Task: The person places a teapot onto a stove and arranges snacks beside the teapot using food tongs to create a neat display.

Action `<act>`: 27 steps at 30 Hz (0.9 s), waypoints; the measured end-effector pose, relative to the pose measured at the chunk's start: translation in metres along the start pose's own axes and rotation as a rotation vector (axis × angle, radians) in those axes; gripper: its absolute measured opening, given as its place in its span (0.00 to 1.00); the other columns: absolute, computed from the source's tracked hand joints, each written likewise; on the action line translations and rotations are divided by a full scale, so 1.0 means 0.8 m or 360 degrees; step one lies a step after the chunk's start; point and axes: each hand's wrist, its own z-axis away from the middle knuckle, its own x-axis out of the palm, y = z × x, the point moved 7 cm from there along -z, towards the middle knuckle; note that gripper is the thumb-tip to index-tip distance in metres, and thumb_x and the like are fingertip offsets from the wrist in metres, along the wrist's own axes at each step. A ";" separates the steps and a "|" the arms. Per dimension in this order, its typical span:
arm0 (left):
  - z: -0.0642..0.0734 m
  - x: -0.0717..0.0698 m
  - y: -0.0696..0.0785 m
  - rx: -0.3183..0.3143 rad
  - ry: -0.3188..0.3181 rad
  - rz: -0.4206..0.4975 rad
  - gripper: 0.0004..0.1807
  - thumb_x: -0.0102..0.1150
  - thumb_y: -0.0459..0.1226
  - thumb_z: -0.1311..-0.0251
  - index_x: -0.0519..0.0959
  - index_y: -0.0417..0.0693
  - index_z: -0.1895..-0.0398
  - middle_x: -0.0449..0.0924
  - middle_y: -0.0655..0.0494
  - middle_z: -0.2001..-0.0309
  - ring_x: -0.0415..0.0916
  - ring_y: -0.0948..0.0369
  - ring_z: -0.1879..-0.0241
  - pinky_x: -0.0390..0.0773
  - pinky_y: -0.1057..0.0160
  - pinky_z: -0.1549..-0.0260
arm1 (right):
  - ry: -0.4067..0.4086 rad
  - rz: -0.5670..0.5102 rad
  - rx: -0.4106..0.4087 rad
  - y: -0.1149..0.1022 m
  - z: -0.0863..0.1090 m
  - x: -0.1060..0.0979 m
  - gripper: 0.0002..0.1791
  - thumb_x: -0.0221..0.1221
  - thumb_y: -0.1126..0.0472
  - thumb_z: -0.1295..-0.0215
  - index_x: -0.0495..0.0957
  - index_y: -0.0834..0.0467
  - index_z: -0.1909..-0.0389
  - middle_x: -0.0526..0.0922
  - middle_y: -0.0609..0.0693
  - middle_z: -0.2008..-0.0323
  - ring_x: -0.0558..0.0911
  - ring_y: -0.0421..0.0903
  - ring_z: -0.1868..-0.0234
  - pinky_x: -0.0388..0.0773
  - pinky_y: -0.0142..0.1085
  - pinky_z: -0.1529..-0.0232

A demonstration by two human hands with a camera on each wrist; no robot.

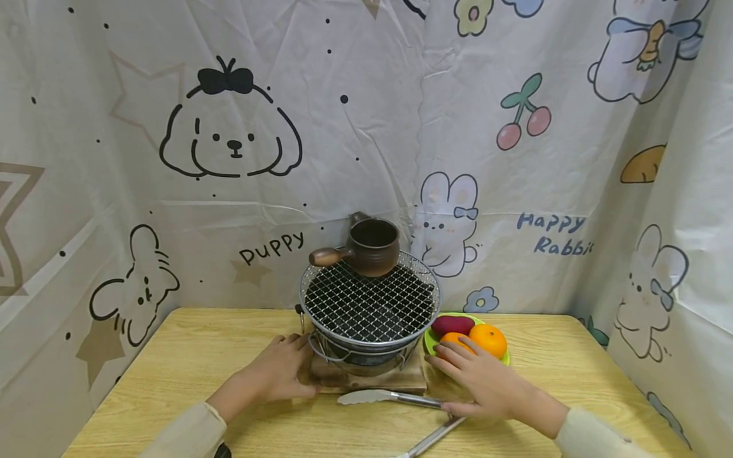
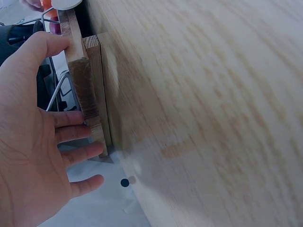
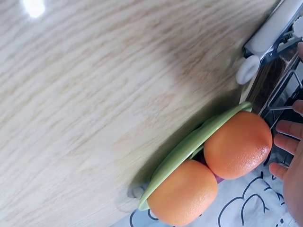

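Note:
A round grill with a wire mesh point(image 1: 372, 305) stands on a wooden board point(image 1: 366, 380). On the far part of the mesh sits a dark brown clay pot point(image 1: 375, 248) with a wooden side handle. My left hand point(image 1: 275, 372) is at the board's left end, fingers spread and fairly straight, thumb by the front edge; in the left wrist view its fingertips point(image 2: 78, 132) overlap the board's side. Spread over the near edge of a green plate point(image 3: 173, 161), my right hand point(image 1: 487, 381) holds nothing. Metal tongs point(image 1: 415, 399) lie in front of the board, partly behind the right hand.
The plate beside the grill bears two oranges point(image 1: 488, 341) and a purple sweet-potato-like item point(image 1: 452, 326). A printed cloth point(image 1: 355, 159) hangs behind the wooden table point(image 1: 217, 337). A small dark object point(image 1: 223, 451) shows at the front left, by the sleeve.

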 end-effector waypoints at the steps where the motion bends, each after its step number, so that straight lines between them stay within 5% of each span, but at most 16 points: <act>1: 0.000 0.000 0.000 -0.0001 -0.0003 0.0000 0.25 0.62 0.66 0.54 0.70 0.59 0.75 0.81 0.56 0.54 0.77 0.56 0.54 0.77 0.53 0.57 | -0.0005 -0.0002 -0.0006 -0.003 -0.001 0.000 0.41 0.61 0.32 0.39 0.73 0.55 0.32 0.79 0.54 0.37 0.77 0.54 0.36 0.73 0.56 0.36; 19: -0.001 0.000 0.001 -0.0008 -0.0018 -0.0001 0.25 0.62 0.66 0.53 0.68 0.60 0.78 0.82 0.55 0.53 0.77 0.56 0.54 0.77 0.53 0.56 | -0.0111 -0.0146 -0.0027 -0.034 0.004 0.007 0.43 0.55 0.28 0.36 0.69 0.51 0.28 0.79 0.48 0.36 0.77 0.48 0.37 0.72 0.53 0.35; 27: 0.001 0.002 -0.001 -0.0015 -0.0026 -0.0008 0.27 0.61 0.67 0.53 0.72 0.57 0.72 0.82 0.52 0.50 0.77 0.54 0.52 0.77 0.52 0.54 | -0.0120 -0.0161 -0.0058 -0.043 0.008 0.011 0.44 0.52 0.26 0.35 0.69 0.53 0.28 0.78 0.46 0.37 0.77 0.48 0.38 0.72 0.53 0.34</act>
